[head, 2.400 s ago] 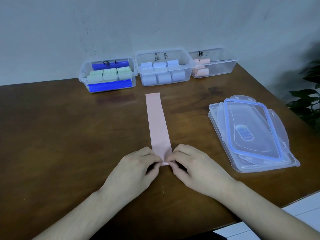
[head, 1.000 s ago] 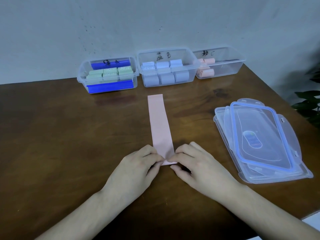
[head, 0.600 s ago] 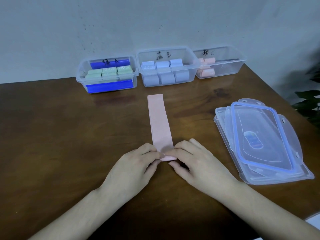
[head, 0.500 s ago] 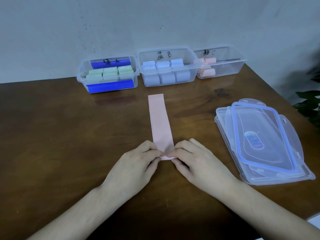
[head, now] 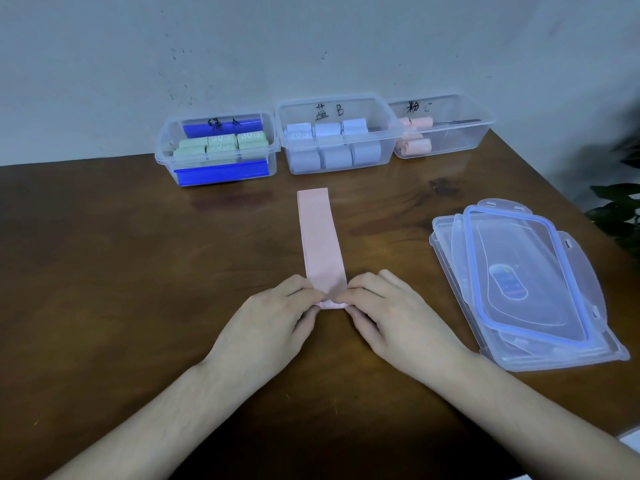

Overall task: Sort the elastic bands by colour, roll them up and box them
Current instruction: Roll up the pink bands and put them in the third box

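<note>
A pink elastic band [head: 320, 237] lies flat on the brown table, running away from me. Its near end is curled into a small roll. My left hand [head: 273, 323] pinches the roll's left side and my right hand [head: 391, 320] pinches its right side. Three clear boxes stand along the wall: the left box [head: 162, 157] holds green rolls, the middle box [head: 282, 133] holds pale blue rolls, and the right box [head: 485, 124] holds a few pink rolls.
A stack of clear lids [head: 450, 265], the top one rimmed in blue, lies on the table to the right of my hands. Dark plant leaves [head: 620, 216] show past the table's right edge. The wall stands just behind the boxes.
The roll at the band's near end has grown a little and moved away from me, so the flat part is shorter. Both hands have shifted forward with it.
</note>
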A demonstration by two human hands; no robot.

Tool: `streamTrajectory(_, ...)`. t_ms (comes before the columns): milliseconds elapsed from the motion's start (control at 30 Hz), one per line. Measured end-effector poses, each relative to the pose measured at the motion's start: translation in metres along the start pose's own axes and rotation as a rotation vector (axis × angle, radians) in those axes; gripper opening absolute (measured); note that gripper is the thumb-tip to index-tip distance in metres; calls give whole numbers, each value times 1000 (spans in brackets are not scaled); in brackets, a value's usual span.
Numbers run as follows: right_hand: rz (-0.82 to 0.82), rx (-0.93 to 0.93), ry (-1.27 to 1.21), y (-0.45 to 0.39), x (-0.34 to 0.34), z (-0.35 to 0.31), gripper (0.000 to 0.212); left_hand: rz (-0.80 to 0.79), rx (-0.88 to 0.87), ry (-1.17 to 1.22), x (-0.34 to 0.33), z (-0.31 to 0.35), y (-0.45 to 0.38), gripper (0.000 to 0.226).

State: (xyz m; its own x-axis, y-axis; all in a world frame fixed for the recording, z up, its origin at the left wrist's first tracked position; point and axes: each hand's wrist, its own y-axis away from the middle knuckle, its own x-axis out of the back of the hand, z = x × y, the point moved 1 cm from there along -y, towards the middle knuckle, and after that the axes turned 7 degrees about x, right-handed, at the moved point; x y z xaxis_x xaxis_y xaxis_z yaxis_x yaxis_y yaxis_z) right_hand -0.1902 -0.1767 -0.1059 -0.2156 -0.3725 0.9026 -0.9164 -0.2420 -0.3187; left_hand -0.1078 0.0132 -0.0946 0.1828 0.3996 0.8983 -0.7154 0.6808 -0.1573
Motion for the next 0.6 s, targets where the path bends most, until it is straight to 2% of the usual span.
streamTrajectory(133, -21, 5, 16, -5, 1, 4, 25, 46, -77, -17, 2, 2, -2, 13)
streamTrajectory(367, 40, -1, -1, -9, 1, 7, 23, 40, 23, 16, 4, -3, -9, 17)
streamTrajectory(600, 18, -9, 29, -18, 0, 13, 23, 52, -16, -48, 1, -6, -12, 19)
